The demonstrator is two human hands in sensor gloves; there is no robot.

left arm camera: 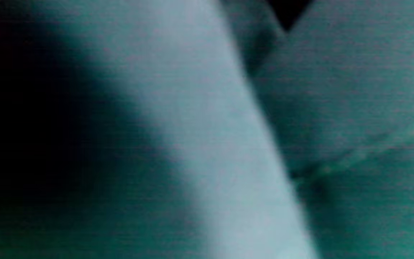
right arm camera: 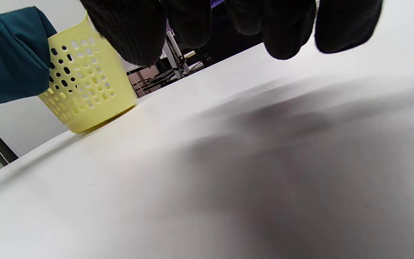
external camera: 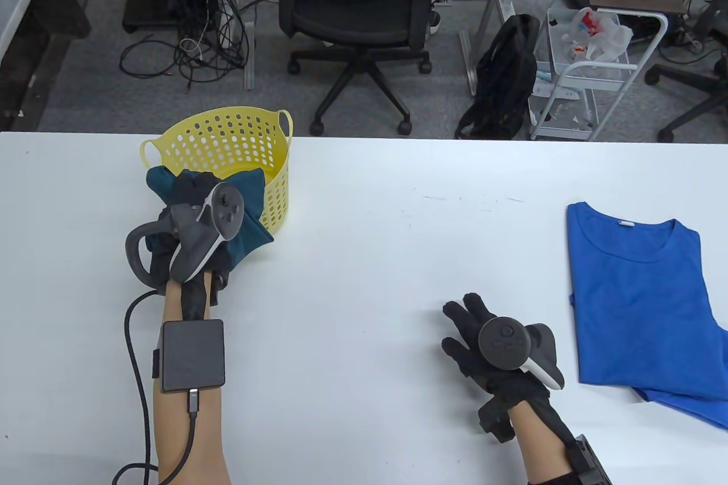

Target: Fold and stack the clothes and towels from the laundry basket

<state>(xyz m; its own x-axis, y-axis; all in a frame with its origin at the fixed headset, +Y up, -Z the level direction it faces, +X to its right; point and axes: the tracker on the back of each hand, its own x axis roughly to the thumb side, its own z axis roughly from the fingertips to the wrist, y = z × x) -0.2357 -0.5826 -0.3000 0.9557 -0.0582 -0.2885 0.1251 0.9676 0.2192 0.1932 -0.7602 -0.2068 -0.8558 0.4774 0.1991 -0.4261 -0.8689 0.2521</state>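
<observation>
Left hand [external camera: 196, 223] bunched on teal cloth [external camera: 247, 218] at yellow basket's [external camera: 227, 135] near rim, bulk trailing toward four o'clock, with right hand [external camera: 495, 348] loose-fingered and empty, well apart at four o'clock, blue shirt [external camera: 637, 291] beyond.

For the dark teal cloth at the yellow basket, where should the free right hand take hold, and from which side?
Take the loose corner of the teal cloth that hangs outside the yellow basket, coming from the right. The left hand already grips the bunched part, and the right hand is open over the table.
</observation>
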